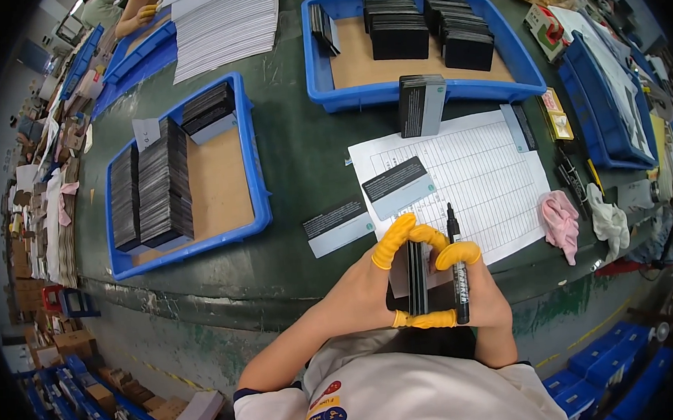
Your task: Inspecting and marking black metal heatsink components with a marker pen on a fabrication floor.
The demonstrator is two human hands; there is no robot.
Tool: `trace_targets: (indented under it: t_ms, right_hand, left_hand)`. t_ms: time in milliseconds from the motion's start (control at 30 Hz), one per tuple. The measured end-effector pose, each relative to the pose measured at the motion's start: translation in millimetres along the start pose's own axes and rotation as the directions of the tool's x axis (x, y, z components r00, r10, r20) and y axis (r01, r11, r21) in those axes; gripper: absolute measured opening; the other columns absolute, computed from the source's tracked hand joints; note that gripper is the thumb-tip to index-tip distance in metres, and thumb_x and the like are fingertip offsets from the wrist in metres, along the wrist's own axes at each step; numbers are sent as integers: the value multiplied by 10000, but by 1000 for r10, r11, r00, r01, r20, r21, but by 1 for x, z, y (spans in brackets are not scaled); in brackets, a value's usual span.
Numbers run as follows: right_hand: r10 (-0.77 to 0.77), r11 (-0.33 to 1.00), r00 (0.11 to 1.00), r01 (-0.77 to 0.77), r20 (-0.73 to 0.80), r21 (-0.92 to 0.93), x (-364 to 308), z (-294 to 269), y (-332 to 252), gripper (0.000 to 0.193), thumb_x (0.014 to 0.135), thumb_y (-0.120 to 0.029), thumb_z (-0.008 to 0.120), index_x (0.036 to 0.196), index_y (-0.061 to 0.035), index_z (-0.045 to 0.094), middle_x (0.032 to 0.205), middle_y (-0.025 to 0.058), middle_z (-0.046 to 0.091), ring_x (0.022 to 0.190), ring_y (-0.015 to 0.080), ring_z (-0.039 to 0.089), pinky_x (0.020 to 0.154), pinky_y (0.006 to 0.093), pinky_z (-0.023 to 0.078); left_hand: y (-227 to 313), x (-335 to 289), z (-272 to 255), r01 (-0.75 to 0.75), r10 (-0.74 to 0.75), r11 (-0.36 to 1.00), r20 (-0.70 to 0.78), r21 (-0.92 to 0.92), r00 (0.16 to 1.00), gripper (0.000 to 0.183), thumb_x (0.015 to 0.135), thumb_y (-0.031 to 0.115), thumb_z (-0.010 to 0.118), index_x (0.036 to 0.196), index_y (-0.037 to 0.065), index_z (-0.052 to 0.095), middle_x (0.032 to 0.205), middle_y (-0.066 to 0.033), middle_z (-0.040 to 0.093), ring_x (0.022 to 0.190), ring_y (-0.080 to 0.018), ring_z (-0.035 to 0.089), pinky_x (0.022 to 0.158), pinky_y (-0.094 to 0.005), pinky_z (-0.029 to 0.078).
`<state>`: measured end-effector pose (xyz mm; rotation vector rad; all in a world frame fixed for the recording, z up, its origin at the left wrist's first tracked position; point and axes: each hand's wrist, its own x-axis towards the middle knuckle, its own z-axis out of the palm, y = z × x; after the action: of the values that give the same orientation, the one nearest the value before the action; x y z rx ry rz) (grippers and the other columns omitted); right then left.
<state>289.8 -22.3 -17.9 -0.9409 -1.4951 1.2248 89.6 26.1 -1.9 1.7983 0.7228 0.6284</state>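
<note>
My left hand (pixel 377 285), with yellow finger cots, is closed around a small stack of dark cards (pixel 417 278) seen on edge at the table's near side. My right hand (pixel 482 289), also in yellow finger cots, grips a black marker pen (pixel 459 272) pointing away from me. Its fingers also reach toward the right side of the stack. Just beyond lie a black-and-grey card (pixel 399 188) on a printed form sheet (pixel 499 191) and another card (pixel 336 229) on the green table. A bundle of cards (pixel 423 104) stands upright at the sheet's far edge.
Blue trays with rows of dark cards stand left (pixel 259 204) and far right of centre (pixel 430 93). A paper pile (pixel 226 22) lies behind. Pink cloth (pixel 560 225), white cloth (pixel 609 218) and a yellow box (pixel 556 114) sit right, near stacked blue bins (pixel 600 133).
</note>
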Motion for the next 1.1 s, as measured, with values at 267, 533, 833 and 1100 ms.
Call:
trace_targets:
  t_ms: [267,533,833,1100]
  right_hand:
    - [53,995,998,-51,-26,81,-2,1,-5,648,604,-148,883,1084,-78,453,1084,118,550,992,192,565,866,327,445]
    - [132,987,991,-134,34,92,-11,-5,0,817,550,-74,888,1200,-69,393,1134,127,475,1092,232,499,929,364,438]
    - [107,990,992,-100,-66,101,-9,-1,-4,710,569,-203,904,1112,-67,468,1042,102,527,955,198,545,843,313,432]
    - [57,998,996,-56,-63,21,-10,-3,-4,684,578,-212,899,1095,-73,474,1008,104,514,937,212,524,826,318,418]
  left_hand:
    - [1,0,-3,-31,31,998,1,53,1000,1103,622,203,832,1464,87,129,1390,-212,365,1261,-381,412,1041,-390,356]
    - [2,-1,-1,-22,23,998,-11,62,1000,1111,602,205,847,1459,99,148,1357,-194,399,1229,-369,444,1023,-389,373]
    - [4,1,-2,-30,31,999,-28,34,999,1099,601,210,855,1453,117,166,1255,-173,495,1125,-359,533,964,-383,420]
    - [3,-1,-2,51,-52,998,26,41,998,1168,559,299,887,1438,75,151,1416,-167,334,1308,-312,380,1084,-398,293]
